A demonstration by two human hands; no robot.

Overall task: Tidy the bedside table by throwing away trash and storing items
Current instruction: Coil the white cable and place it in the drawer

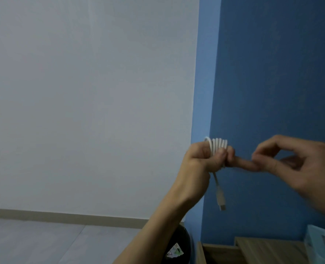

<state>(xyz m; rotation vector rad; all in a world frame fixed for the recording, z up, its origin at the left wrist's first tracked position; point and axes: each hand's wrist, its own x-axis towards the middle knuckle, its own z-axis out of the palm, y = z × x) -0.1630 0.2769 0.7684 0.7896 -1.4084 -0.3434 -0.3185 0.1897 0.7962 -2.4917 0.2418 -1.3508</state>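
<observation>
Rising from the bottom edge, the left forearm leads up to the left hand (pixel 205 159), which is closed around a white charging cable (pixel 217 144) wound in several loops about its fingers, the thumb pressed onto the coil. One loose end hangs straight down below the fist and ends in a USB plug (pixel 221 201), dangling free in the air. The left index finger points out to the right, and the right hand (pixel 299 164) meets it there, its thumb and forefinger curled together into a pinch at that fingertip; blur hides whether anything lies between them. Below the hands, at the lower right, the wooden bedside table (pixel 262 248) shows its top and an edge, with a pale blue tissue box (pixel 321 244) standing on it at the far right. Just left of the table, a dark trash bin (pixel 184 242) sits on the floor with crumpled wrapping (pixel 175 251) inside. Behind everything stand a blue wall (pixel 272 73) and, to the left, a white wall (pixel 91 92) above a grey floor (pixel 43 242).
</observation>
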